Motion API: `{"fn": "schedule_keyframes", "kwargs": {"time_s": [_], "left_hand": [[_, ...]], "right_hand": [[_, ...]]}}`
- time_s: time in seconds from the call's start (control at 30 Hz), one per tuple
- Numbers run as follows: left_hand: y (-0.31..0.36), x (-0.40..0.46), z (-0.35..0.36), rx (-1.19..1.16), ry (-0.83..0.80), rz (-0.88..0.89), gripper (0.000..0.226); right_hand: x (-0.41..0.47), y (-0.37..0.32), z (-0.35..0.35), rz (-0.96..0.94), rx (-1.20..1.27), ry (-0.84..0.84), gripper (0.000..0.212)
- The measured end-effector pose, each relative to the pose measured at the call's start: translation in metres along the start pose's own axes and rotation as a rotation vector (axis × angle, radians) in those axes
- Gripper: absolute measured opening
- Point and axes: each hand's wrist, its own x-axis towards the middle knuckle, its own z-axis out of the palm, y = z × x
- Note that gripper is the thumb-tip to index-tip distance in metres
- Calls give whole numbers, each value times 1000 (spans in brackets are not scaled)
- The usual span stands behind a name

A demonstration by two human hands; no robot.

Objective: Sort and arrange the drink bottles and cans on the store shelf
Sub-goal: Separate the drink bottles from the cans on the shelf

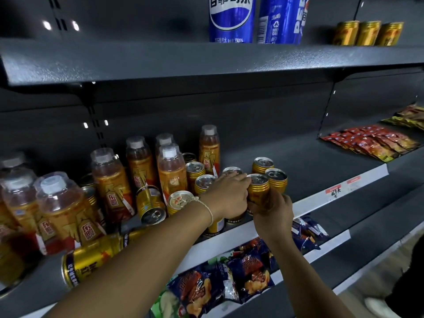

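Together, both arms reach forward: right hand grips a gold can, left hand curled over a neighbouring can.

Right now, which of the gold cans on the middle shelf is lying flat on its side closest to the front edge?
The long gold can at the shelf's front left lies fully flat, unlike the tilted can behind it and the upright ones.
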Motion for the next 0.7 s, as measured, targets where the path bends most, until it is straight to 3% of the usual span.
{"fn": "schedule_keyframes", "kwargs": {"time_s": [0.3, 0.4, 0.53, 0.63, 0.7], "left_hand": [[3, -3, 1, 19, -15, 0, 52], [6, -10, -1, 19, -11, 3, 53], [7, -26, -13, -53, 31, -3, 51], [2, -45, -30, -161, 133, -41, 44], [-7, -61, -42, -196, 298, -77, 38]], "right_hand": [[-6, 1, 1, -9, -33, 11, 28], [-11, -3, -4, 28, -35, -23, 37], [-18, -25, -11, -65, 4, 78, 49], [-22, -52, -12, -143, 44, 127, 45], [-21, -72, -7, -187, 74, 107, 43]]}}
